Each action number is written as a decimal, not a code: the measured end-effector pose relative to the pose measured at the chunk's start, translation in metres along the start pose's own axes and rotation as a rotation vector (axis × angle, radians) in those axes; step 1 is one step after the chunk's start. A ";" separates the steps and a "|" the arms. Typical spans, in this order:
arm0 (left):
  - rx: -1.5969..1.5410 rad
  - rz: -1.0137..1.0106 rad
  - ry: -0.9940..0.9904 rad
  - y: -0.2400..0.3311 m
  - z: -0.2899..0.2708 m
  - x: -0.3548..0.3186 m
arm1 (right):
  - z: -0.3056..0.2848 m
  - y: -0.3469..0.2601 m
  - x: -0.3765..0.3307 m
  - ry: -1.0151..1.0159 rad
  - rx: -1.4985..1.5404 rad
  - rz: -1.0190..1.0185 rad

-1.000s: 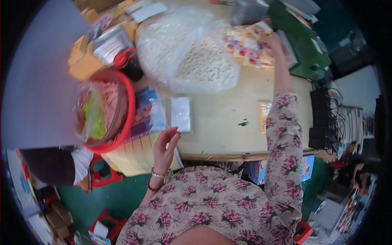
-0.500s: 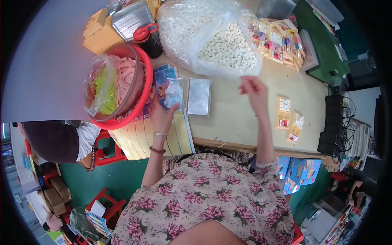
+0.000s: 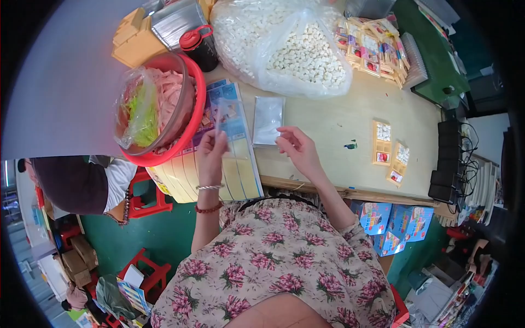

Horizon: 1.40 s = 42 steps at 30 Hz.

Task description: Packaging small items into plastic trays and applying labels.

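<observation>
My left hand (image 3: 211, 156) is closed, pinching a small clear plastic bag (image 3: 221, 116) that stands up from the fingers over the printed sheets (image 3: 235, 161). A stack of flat clear plastic bags (image 3: 268, 117) lies on the table to the right of it. At the stack's lower right edge is my right hand (image 3: 301, 153), thumb and fingers slightly apart with nothing visible between them. Whether its fingertips touch the stack I cannot tell. Further right lie two small tan compartment trays (image 3: 381, 145) (image 3: 398, 164), partly filled with white pieces.
A red basin (image 3: 200, 98) with pink and yellow-green pieces stands at left, a black bottle with red lid (image 3: 202, 52) behind it. A big clear sack of white pieces (image 3: 306, 57) and a pile of packed trays (image 3: 372, 49) occupy the far side. A green scrap (image 3: 350, 145) lies mid-table.
My left hand has closed on the clear bag and drawn it toward me off the printed sheets. My right hand has moved left and nearer, to the bag stack, uncovering the green scrap.
</observation>
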<state>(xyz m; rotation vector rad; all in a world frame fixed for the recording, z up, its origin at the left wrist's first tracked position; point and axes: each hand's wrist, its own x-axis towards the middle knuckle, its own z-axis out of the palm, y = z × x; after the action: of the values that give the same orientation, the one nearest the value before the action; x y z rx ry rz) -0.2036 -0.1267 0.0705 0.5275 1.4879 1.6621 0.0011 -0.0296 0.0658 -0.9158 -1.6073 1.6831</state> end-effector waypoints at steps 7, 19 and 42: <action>0.108 0.033 -0.046 -0.031 0.044 -0.004 | 0.017 -0.006 0.025 0.017 -0.241 0.154; 0.901 0.315 0.031 -0.062 0.064 0.026 | 0.005 0.011 0.064 0.126 -0.821 0.130; 0.516 0.138 0.033 -0.028 -0.009 -0.089 | 0.024 0.014 0.068 -0.050 -1.313 -0.493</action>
<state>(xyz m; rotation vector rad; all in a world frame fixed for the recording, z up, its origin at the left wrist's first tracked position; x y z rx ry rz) -0.1510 -0.2036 0.0605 0.8990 1.9513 1.3818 -0.0563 0.0127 0.0480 -0.8636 -2.6767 0.1604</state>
